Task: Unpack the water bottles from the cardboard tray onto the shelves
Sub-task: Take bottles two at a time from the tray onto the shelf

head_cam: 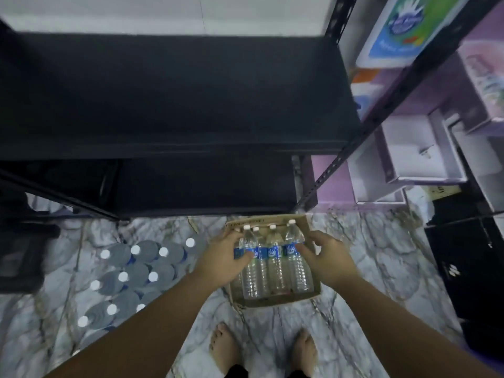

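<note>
Gripping blue-labelled bottles in cardboard tray; writing unreadable.

The cardboard tray sits on the floor just ahead of my feet, below the front of the shelves. Four water bottles stand in it between my hands, left hand and right hand. More bottles stand on the floor to its left; boxes fill the rack at right.
</note>
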Demonstrator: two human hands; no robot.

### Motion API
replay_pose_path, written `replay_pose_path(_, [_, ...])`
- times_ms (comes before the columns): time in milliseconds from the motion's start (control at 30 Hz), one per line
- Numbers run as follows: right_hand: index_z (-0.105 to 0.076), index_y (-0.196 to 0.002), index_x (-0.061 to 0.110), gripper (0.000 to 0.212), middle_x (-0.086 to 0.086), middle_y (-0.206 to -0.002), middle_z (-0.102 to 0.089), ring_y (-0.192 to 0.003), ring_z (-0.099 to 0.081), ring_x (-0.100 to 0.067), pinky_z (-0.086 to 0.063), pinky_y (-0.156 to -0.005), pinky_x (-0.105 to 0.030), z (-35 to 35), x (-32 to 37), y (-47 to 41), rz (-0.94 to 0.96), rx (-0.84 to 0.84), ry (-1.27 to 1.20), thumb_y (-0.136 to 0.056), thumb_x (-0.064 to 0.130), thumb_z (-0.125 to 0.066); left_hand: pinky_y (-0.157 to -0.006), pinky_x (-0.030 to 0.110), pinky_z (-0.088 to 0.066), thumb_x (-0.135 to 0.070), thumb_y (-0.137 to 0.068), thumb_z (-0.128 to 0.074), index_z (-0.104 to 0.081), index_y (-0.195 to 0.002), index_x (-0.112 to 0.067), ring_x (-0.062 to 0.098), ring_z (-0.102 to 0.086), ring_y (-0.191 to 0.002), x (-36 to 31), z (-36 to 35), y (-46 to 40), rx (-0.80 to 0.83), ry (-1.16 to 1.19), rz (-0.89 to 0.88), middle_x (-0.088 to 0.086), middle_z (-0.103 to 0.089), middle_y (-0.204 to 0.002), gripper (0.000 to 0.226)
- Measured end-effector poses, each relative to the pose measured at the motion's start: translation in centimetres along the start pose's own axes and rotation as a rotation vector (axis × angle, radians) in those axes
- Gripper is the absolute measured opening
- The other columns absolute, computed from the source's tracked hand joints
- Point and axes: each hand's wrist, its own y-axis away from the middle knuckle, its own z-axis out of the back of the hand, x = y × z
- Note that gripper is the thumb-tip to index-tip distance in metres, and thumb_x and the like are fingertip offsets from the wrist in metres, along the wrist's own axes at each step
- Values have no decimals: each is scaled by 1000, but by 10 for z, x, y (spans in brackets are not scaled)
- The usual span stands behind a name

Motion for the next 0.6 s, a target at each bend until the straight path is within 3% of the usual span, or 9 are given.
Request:
replay_pose_path(67, [-70,-127,26,39,-1,-117,-75,-109,-69,-25,-54,-91,-36,-36,-32,-23,-109,14,-13,-95,48,-66,-95,33,-51,-53,-94,-68,-56,-141,-25,19,-61,-118,27,-36,-26,17,57,56,-1,-61,-138,56])
replay_pose_path(167, [-66,-130,22,46,-8,-116,-74,-110,-67,-32,-47,-81,-32,-85,-79,-62,-234,36,27,-97,54,-61,-73,22,-48,-55,-92,-69,-58,-135,-24,9,-65,-99,64,-92,-64,37,164,159,-7,-66,-121,54])
replay_pose_path(267, [-62,-132,16,53,-13,-116,-73,-111,-66,-37,-44,-78,-33,-131,-126,-111,-276,31,58,-95,55,-63,-65,26,-48,-63,-84,-71,-58,-125,-23,17,-69,-93,98,-146,-110,8,238,261,-5,-70,-110,59])
replay_pose_path(367, [-57,-134,17,63,-11,-117,-71,-111,-65,-36,-49,-80,-35,-175,-168,-158,-311,34,49,-89,59,-69,-82,41,-60,-77,-66,-66,-54,-129,-22,25,-71,-98,131,-198,-156,-17,294,332,1,-70,-113,84])
replay_pose_path(433, [-52,-140,18,76,-11,-123,-67,-115,-63,-35,-55,-91,-42,-203,-193,-183,-332,45,62,-83,66,-71,-96,48,-57,-67,-72,-77,-48,-141,-17,30,-66,-113,147,-225,-180,-42,255,357,7,-64,-129,91])
replay_pose_path(533, [-43,-146,14,97,-14,-135,-58,-123,-57,-37,-52,-103,-50,-241,-225,-208,-382,49,92,-75,72,-75,-109,51,-47,-52,-75,-88,-14,-161,-11,39,-46,-137,166,-261,-207,32,201,418,20,-36,-151,121])
replay_pose_path(600, [-33,-153,6,115,-20,-148,-46,-135,-48,-40,-44,-113,-49,-263,-239,-219,-419,25,121,-71,73,-78,-116,48,-42,-51,-75,-89,6,-164,-11,40,-36,-146,177,-283,-218,109,255,492,22,-18,-162,136])
